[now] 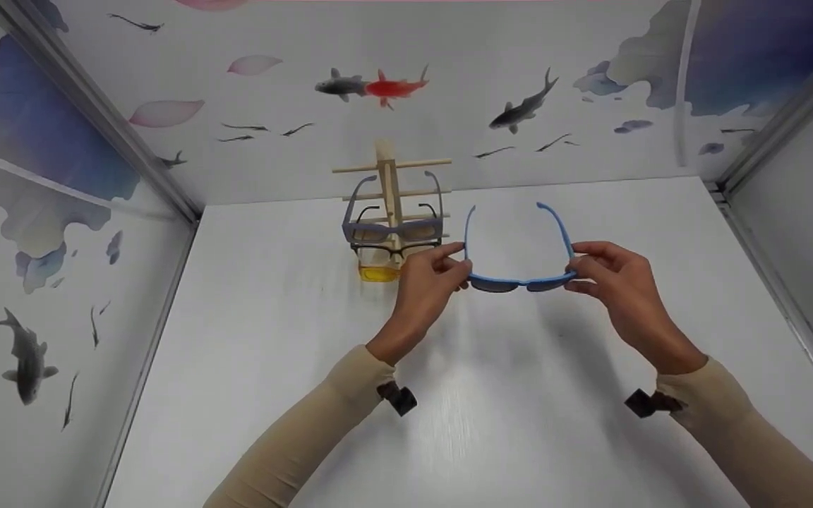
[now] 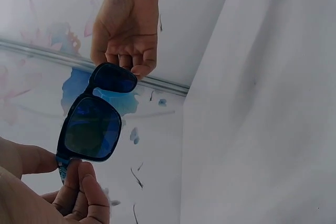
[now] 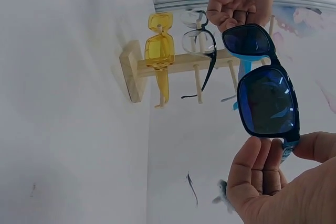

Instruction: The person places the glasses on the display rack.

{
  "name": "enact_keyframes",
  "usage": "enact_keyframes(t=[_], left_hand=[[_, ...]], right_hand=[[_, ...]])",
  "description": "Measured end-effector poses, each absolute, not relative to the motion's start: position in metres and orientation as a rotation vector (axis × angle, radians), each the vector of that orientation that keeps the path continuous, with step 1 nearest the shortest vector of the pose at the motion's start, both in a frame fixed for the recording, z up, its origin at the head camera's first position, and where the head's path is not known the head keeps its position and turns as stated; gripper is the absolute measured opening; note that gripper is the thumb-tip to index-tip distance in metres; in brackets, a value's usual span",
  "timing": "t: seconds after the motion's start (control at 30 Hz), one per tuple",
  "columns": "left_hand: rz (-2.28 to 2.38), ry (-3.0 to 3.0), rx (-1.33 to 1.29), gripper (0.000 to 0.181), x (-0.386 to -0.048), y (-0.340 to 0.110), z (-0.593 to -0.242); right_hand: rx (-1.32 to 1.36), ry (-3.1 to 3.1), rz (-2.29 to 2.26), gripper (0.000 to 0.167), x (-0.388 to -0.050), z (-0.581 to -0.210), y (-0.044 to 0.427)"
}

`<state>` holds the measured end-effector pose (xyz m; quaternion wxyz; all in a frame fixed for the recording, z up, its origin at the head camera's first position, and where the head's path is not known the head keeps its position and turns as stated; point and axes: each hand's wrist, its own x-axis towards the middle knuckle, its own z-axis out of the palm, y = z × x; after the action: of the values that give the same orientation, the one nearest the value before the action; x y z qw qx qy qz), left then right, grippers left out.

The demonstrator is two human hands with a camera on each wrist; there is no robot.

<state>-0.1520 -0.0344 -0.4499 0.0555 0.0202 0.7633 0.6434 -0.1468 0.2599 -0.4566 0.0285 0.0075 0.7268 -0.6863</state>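
Blue-framed sunglasses point(image 1: 521, 283) with dark lenses are held in the air between both hands, temples unfolded and pointing away. My left hand point(image 1: 429, 286) pinches the left temple near its hinge. On the other side my right hand point(image 1: 615, 286) pinches the right temple by the hinge. Both wrist views show the dark lenses point(image 2: 93, 128) from the front, with thumb and fingers at each hinge. Just left of the sunglasses stands a wooden display rack point(image 1: 389, 187). It carries grey-blue glasses point(image 1: 394, 231), black-framed clear glasses point(image 3: 214, 56) and yellow glasses point(image 3: 159, 51).
The rack's top peg point(image 1: 420, 164) holds no glasses. A white table point(image 1: 272, 367) lies under the hands. Panels with painted fish and petals point(image 1: 251, 65) enclose the back and both sides, with metal rails point(image 1: 124, 127) at the corners.
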Motion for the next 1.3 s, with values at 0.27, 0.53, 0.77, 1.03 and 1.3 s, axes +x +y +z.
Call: enact_keyframes(t=[0.27, 0.53, 0.77, 1.03, 1.3], left_hand=[[1.976, 2.307, 0.096, 0.042, -0.153, -0.039, -0.442], [1.988, 2.317, 0.132, 0.042, -0.155, -0.045, -0.436], [2.012, 2.329, 0.160, 0.042, -0.156, -0.050, -0.428], [2.019, 2.348, 0.220, 0.042, -0.160, -0.051, -0.418], [2.026, 2.360, 0.260, 0.041, -0.163, -0.055, -0.407]], right_hand=[[0.017, 2.196, -2.174, 0.027, -0.148, -0.450, 0.257], [-0.006, 2.194, -2.185, 0.027, -0.150, -0.444, 0.253], [-0.027, 2.220, -2.180, 0.026, -0.151, -0.438, 0.249], [-0.071, 2.239, -2.188, 0.028, -0.153, -0.429, 0.247], [-0.093, 2.192, -2.267, 0.026, -0.157, -0.416, 0.244]])
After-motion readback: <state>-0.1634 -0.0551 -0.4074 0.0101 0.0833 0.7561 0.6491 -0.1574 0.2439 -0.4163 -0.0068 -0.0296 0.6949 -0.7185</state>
